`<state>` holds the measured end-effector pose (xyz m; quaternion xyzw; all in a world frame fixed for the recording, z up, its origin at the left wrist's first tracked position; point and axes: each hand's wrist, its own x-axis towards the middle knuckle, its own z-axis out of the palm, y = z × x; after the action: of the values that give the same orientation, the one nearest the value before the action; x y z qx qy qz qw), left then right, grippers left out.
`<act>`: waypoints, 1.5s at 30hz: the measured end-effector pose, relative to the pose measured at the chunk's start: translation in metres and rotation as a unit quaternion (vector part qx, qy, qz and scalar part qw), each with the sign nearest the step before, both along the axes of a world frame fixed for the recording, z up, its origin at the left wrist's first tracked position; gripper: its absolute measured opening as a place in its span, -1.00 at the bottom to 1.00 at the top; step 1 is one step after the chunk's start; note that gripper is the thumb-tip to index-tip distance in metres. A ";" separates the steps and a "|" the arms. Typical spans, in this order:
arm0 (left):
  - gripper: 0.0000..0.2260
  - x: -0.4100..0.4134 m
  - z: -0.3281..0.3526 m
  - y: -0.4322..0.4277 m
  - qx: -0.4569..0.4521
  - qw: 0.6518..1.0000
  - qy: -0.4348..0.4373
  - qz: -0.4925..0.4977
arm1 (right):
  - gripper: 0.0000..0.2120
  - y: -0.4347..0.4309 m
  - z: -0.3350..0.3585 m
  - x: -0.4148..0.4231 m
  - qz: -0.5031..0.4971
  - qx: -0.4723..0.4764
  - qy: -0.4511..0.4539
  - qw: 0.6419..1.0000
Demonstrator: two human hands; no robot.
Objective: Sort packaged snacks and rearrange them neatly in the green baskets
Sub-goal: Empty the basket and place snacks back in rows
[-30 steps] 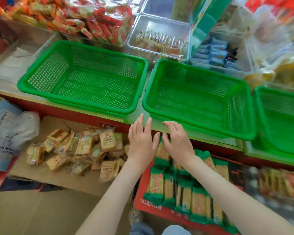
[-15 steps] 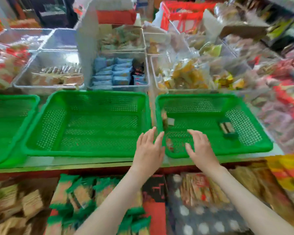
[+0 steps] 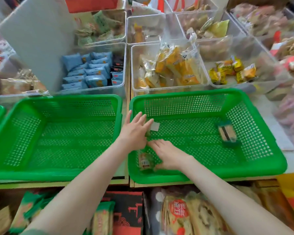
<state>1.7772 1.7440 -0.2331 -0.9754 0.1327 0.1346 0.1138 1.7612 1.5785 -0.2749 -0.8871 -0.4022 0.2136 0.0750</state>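
On your left, the wide green perforated plastic basket point(image 3: 66, 99) holds nothing, probably kept free for another kind of snack. Your left hand point(image 3: 134, 131) reaches over the near-left wall of the neighbouring green perforated plastic basket point(image 3: 193, 93). Its fingers are straight and spread, and their tips lie on a small pale-labelled packet point(image 3: 154, 127), probably to steady it or slide it into line. Just below, a clear-wrapped brown snack packet point(image 3: 145, 161) lies in that basket's near-left corner. Your right hand point(image 3: 170, 155) lies palm down beside it, fingers pointing left. Blur hides whether thumb and fingers pinch the wrapper or only nudge it. Further right, a green-edged packet of brown biscuits point(image 3: 227, 134) lies flat near the right wall, well apart from both hands. It looks like the start of a row.
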 end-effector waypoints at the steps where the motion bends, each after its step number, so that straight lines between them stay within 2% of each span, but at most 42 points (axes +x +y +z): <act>1: -0.27 0.004 -0.001 0.000 0.017 1.000 0.009 -0.002 | -0.13 0.004 0.000 0.001 0.016 -0.005 -0.007 1.000; 6: -0.31 0.017 -0.009 -0.009 0.064 0.998 -0.009 0.004 | -0.31 0.010 -0.005 -0.001 0.061 0.006 -0.023 0.998; 10: -0.38 0.028 -0.013 -0.014 0.115 0.993 -0.025 -0.008 | -0.24 0.013 -0.004 -0.002 0.066 0.001 -0.006 0.998; 14: -0.57 0.035 -0.016 -0.017 0.091 0.995 -0.046 -0.017 | -0.30 0.014 -0.001 -0.005 0.068 -0.003 -0.007 0.998; 17: -0.56 0.030 -0.015 -0.016 0.076 0.994 -0.074 -0.030 | -0.36 0.003 0.002 -0.005 0.060 0.012 -0.017 0.998; 19: -0.55 0.021 -0.011 -0.013 0.039 0.993 -0.110 -0.028 | -0.36 -0.006 0.009 -0.004 0.039 0.022 -0.033 0.998; 22: -0.54 -0.001 0.000 0.000 -0.044 0.973 -0.226 -0.022 | -0.35 -0.017 0.027 -0.007 0.001 0.044 -0.061 0.997; 25: -0.58 -0.033 0.016 0.021 -0.200 0.924 -0.325 0.027 | -0.35 -0.019 0.051 -0.016 -0.044 0.076 -0.091 0.992; 29: -0.61 -0.093 0.038 0.072 -0.273 0.871 -0.402 0.067 | -0.37 0.000 0.084 -0.041 -0.082 0.122 -0.135 0.980; 32: -0.56 -0.148 0.041 0.128 -0.307 0.847 -0.409 0.147 | -0.38 0.043 0.104 -0.069 -0.091 0.141 -0.149 0.974; 36: -0.48 -0.227 0.031 0.207 -0.330 0.826 -0.363 0.278 | -0.35 0.139 0.111 -0.122 -0.096 0.176 -0.108 0.974; 41: -0.47 -0.322 0.011 0.330 -0.320 0.813 -0.312 0.374 | -0.29 0.292 0.093 -0.197 -0.106 0.226 -0.011 0.968; 45: -0.43 -0.384 -0.008 0.427 -0.279 0.822 -0.271 0.416 | -0.30 0.404 0.064 -0.249 -0.107 0.228 0.073 0.965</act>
<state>1.3927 2.1709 -0.2407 -0.9253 -0.2896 -0.1438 -0.1982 1.5126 1.9826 -0.2110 -0.8666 -0.3364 0.1711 0.3266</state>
